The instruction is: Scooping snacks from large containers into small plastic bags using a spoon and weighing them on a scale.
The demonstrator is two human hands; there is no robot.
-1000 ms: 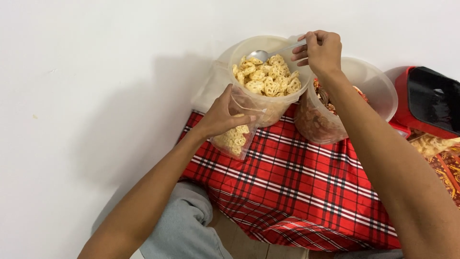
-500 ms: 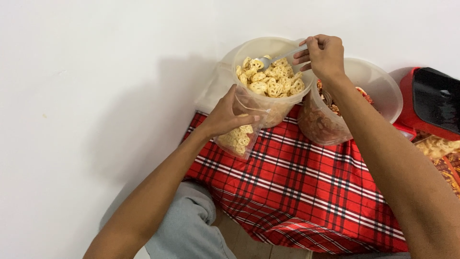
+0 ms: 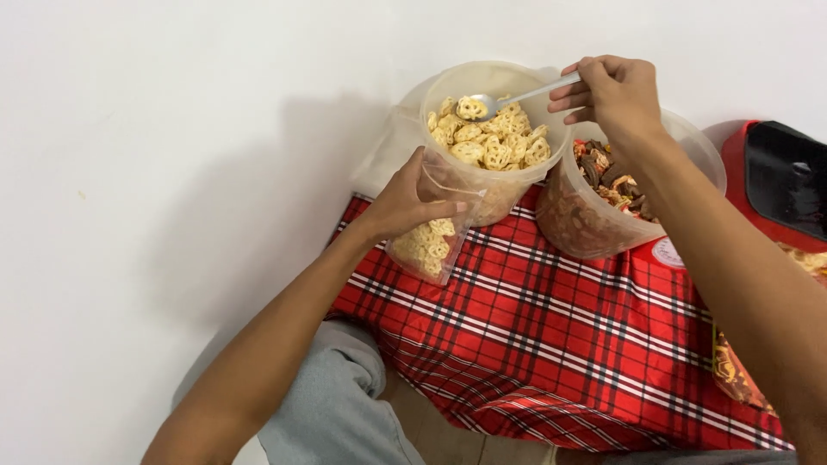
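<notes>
R hand point(image 3: 618, 96) fingers pinched on metal spoon point(image 3: 517, 96), one wheel-shaped yellow snack aboard; L hand point(image 3: 405, 205) fingers wrapped round small clear plastic bag point(image 3: 428, 245) at 7 o'clock of clear round tub point(image 3: 493, 146); risk: spoon tilts, snack drops on red plaid cloth point(image 3: 560, 336); bag mouth slack, may miss.

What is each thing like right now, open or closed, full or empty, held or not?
Tub of yellow wheel snacks: open, full.
Tub of dark mixed snacks: open, partly filled.
Spoon: held in right hand, one snack on it.
Small clear bag: gripped by left hand, partly filled.
Checked cloth: spread flat.
</notes>
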